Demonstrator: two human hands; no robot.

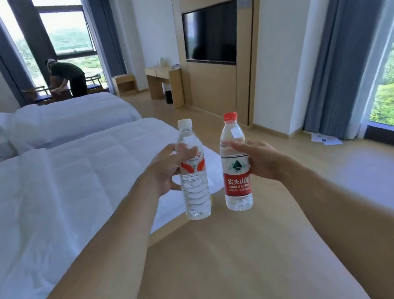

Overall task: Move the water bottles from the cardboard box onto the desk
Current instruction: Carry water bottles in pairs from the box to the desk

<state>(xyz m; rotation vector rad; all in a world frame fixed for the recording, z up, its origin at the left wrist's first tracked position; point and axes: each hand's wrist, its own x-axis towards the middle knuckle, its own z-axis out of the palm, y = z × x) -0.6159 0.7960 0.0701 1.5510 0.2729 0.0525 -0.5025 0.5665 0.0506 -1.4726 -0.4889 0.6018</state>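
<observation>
left hand (165, 171): grips white-cap bottle (193, 173), upright
right hand (261, 159): grips red-cap bottle (235, 166), upright, in air

both arms outstretched, left hand (165, 171) and right hand (263, 161) each curled around something upright

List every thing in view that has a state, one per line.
white-capped bottle: capped, upright, held by left hand
red-capped bottle: capped, upright, held by right hand
TV: off
curtains: drawn open
near bed: made
</observation>
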